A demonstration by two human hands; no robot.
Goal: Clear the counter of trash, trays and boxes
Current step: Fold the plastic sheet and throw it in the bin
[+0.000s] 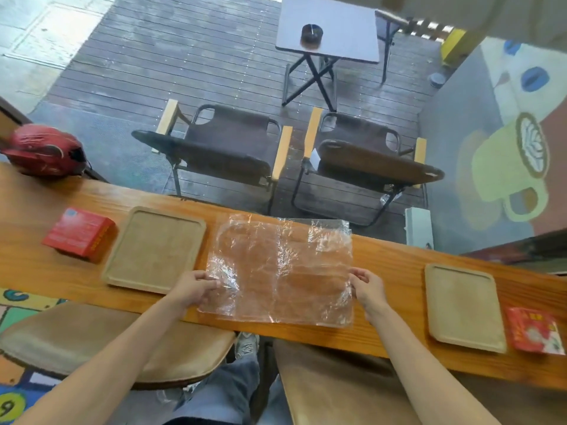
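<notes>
A clear crinkled plastic bag [280, 268] lies flat across the middle of the wooden counter [389, 256]. My left hand [193, 288] pinches its near left edge and my right hand [366, 286] pinches its near right edge. A tan tray [155, 248] sits just left of the bag, with a red box [79, 234] further left. Another tan tray [464, 306] rests at the right, and a red packet [535, 334] lies beside it near the counter's right end.
A red helmet [44, 150] sits at the counter's far left. Two folding chairs [224, 148] and a small table [329, 29] stand beyond the counter on the deck. Padded stools [101, 342] are under the near edge by my legs.
</notes>
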